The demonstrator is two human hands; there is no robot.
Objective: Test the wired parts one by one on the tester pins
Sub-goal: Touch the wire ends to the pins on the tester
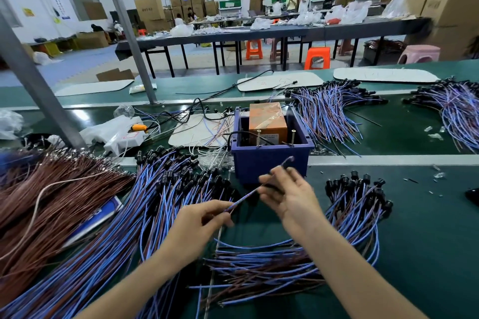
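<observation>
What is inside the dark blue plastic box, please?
The dark blue plastic box holds an orange rectangular unit wrapped in clear film, two upright metal pins before it, and a black cable at the left. Its front wall hides the bottom.

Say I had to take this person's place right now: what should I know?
Left hand pinches one end of a part; right hand holds its other end, blurred.
The part is in front of the blue bin, not yet on the two pins by the orange tester.
More parts lie in a left pile and a right pile; which is tested I cannot tell.
Left to do: touch this part to the pins, then go on one by one.
</observation>
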